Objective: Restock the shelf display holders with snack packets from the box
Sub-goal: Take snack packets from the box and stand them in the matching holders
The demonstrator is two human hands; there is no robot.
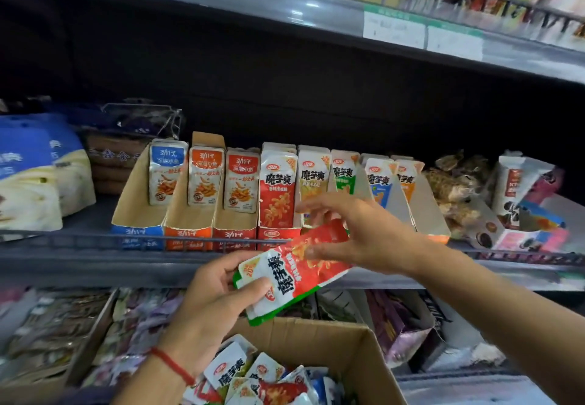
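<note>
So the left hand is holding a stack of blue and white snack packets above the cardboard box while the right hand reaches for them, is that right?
Not quite. The packets gripped by the left hand are red and white, with a green edge underneath, not blue and white. The head view shows this. The rest stands: they are held above the cardboard box, and the right hand reaches over them with fingers spread.

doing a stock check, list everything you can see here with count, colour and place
display holders: at least seven, blue, orange, red fronts, middle shelf
fish snack packets: three showing, one blue, two orange, left holders
konjac packets: red, yellow, green, blue, orange, right holders
held packets: small stack, red on top, green beneath, in front of the shelf
box: one, brown cardboard, bottom centre, mixed packets inside
blue bags: a few, far left
price tags: two, white, upper shelf edge
left hand: grips held packets
right hand: fingers at the top packet
</note>
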